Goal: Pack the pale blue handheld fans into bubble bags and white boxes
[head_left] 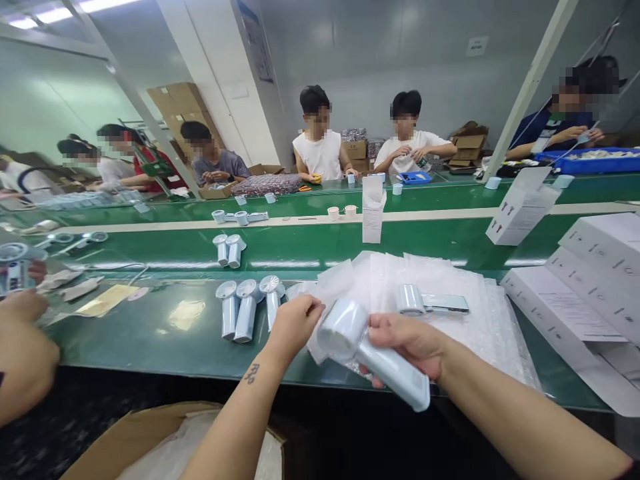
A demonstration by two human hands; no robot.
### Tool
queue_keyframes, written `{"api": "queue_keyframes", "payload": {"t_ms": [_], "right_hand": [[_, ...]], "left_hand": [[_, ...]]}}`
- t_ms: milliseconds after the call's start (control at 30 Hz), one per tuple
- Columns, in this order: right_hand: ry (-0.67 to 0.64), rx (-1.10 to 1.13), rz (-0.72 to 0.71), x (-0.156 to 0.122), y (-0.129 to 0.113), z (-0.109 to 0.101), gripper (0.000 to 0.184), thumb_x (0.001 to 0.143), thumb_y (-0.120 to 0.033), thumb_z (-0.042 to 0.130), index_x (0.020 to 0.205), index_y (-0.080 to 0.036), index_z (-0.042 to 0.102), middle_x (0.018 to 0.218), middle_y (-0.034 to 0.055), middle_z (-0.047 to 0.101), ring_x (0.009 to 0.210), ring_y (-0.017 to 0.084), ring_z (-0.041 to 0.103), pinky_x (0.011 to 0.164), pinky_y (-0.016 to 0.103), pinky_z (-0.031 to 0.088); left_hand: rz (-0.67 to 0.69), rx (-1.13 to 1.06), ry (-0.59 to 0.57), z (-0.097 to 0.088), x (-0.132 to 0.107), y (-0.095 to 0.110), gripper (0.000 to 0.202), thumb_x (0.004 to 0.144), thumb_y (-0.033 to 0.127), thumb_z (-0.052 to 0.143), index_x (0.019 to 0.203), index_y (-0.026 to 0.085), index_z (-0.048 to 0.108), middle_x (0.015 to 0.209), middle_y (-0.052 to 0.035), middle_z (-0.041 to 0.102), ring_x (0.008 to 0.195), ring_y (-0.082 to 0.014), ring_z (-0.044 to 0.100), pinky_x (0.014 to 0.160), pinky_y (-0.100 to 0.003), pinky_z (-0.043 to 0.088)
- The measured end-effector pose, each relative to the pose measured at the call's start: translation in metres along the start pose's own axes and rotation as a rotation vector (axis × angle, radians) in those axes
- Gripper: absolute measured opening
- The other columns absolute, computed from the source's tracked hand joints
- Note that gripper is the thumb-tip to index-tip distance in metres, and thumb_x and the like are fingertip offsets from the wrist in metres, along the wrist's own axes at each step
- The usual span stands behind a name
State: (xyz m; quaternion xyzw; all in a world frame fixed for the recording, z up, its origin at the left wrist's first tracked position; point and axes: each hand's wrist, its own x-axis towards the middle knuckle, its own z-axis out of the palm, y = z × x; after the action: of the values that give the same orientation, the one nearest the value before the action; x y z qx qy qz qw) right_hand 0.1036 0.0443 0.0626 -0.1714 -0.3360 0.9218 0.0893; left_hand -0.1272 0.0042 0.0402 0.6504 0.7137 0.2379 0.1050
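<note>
Over the green conveyor belt, your hands: both are raised just above the belt's near edge, close together, with a pale blue handheld fan between them.

Your right grip: narrow and closed; your right hand wraps the fan's handle, with the fingers across its upper side.

Your left grip: narrow; your left hand pinches the edge of a clear bubble bag right beside the fan's round head.

Fan against your grip: its handle lies in your right hand and points down to the right, while its head tilts up toward your left hand. Clear film covers the head; you cannot tell how far the fan sits inside the bag.

Just left of your left hand: three more fans lie side by side on the belt.

Right of your hands: a loose pile of bubble bags carries another fan, and a stack of white printed boxes sits beyond it.

Below your arms: an open cardboard box holds white plastic.

At the left edge: a co-worker's hand works apart from yours.

Across the belts: seated co-workers work at their own places.
</note>
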Motion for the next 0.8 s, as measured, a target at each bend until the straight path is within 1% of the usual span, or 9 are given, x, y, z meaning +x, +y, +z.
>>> {"api": "queue_keyframes", "payload": {"t_ms": [100, 200, 333, 400, 500, 567, 667, 733, 800], "right_hand": [[0.058, -0.062, 0.004, 0.01, 0.007, -0.004, 0.071, 0.059, -0.025, 0.086, 0.119, -0.018, 0.049, 0.089, 0.0067, 0.066, 0.07, 0.019, 0.067, 0.056, 0.03, 0.057], [0.102, -0.117, -0.019, 0.018, -0.008, -0.009, 0.065, 0.064, -0.027, 0.083, 0.119, -0.018, 0.051, 0.087, 0.0067, 0.066, 0.068, 0.019, 0.067, 0.055, 0.029, 0.057], [0.24, -0.191, -0.047, 0.021, -0.019, -0.02, 0.046, 0.072, -0.027, 0.076, 0.11, -0.014, 0.053, 0.084, 0.0086, 0.066, 0.066, 0.019, 0.067, 0.053, 0.029, 0.056], [0.333, -0.212, -0.055, 0.023, -0.016, -0.025, 0.046, 0.076, -0.027, 0.072, 0.114, -0.013, 0.05, 0.081, 0.0086, 0.065, 0.065, 0.02, 0.067, 0.05, 0.029, 0.056], [0.411, -0.244, -0.136, 0.018, -0.012, -0.029, 0.066, 0.08, -0.03, 0.07, 0.135, -0.019, 0.036, 0.084, 0.0059, 0.065, 0.064, 0.02, 0.068, 0.05, 0.031, 0.056], [0.38, -0.292, -0.18, 0.008, -0.014, -0.027, 0.089, 0.079, -0.033, 0.073, 0.148, -0.027, 0.017, 0.09, 0.0042, 0.065, 0.066, 0.02, 0.069, 0.052, 0.032, 0.057], [0.285, -0.389, -0.172, -0.009, -0.021, -0.022, 0.117, 0.069, -0.025, 0.082, 0.152, -0.024, 0.0, 0.085, 0.001, 0.065, 0.069, 0.017, 0.068, 0.056, 0.025, 0.054], [0.228, -0.402, -0.156, -0.014, -0.026, -0.02, 0.12, 0.065, -0.019, 0.084, 0.152, -0.019, 0.001, 0.081, 0.0001, 0.066, 0.068, 0.015, 0.067, 0.057, 0.021, 0.053], [0.152, -0.374, -0.143, -0.013, -0.03, -0.019, 0.109, 0.064, -0.021, 0.084, 0.149, -0.018, 0.016, 0.082, 0.0021, 0.067, 0.067, 0.016, 0.068, 0.057, 0.023, 0.054]], "left_hand": [[0.034, -0.148, -0.09, -0.01, 0.007, 0.021, 0.017, 0.072, 0.022, 0.052, 0.073, 0.021, 0.069, 0.077, -0.0037, 0.07, 0.077, -0.0205, 0.063, 0.071, -0.03, 0.048], [0.091, -0.355, -0.149, -0.015, 0.011, 0.02, 0.017, 0.069, 0.022, 0.051, 0.067, 0.02, 0.068, 0.07, -0.0016, 0.066, 0.068, -0.0171, 0.058, 0.064, -0.028, 0.045], [-0.043, -0.541, 0.091, -0.015, 0.008, 0.019, 0.021, 0.077, 0.035, 0.056, 0.078, 0.019, 0.069, 0.066, -0.001, 0.064, 0.058, -0.0144, 0.054, 0.056, -0.026, 0.044], [0.064, -0.483, 0.237, -0.014, 0.003, 0.029, 0.021, 0.08, 0.036, 0.057, 0.08, 0.019, 0.068, 0.073, -0.0033, 0.067, 0.067, -0.0163, 0.06, 0.064, -0.028, 0.048], [0.377, -0.317, 0.216, -0.014, -0.002, 0.046, 0.019, 0.085, 0.028, 0.053, 0.089, 0.019, 0.069, 0.084, -0.0055, 0.07, 0.08, -0.0172, 0.064, 0.075, -0.028, 0.05], [0.402, -0.259, 0.22, -0.018, 0.0, 0.052, 0.021, 0.087, 0.027, 0.051, 0.092, 0.018, 0.069, 0.083, -0.0057, 0.071, 0.078, -0.0165, 0.064, 0.072, -0.027, 0.05], [0.246, -0.223, 0.289, -0.026, 0.013, 0.051, 0.023, 0.087, 0.032, 0.052, 0.089, 0.017, 0.069, 0.08, -0.0052, 0.072, 0.073, -0.0167, 0.064, 0.067, -0.026, 0.049], [0.233, -0.203, 0.223, -0.031, 0.023, 0.049, 0.024, 0.086, 0.033, 0.052, 0.088, 0.017, 0.071, 0.08, -0.0047, 0.072, 0.074, -0.0175, 0.065, 0.068, -0.027, 0.049], [0.289, -0.214, 0.063, -0.034, 0.03, 0.048, 0.025, 0.084, 0.031, 0.051, 0.088, 0.019, 0.072, 0.083, -0.0042, 0.073, 0.077, -0.018, 0.066, 0.07, -0.028, 0.05]]}}
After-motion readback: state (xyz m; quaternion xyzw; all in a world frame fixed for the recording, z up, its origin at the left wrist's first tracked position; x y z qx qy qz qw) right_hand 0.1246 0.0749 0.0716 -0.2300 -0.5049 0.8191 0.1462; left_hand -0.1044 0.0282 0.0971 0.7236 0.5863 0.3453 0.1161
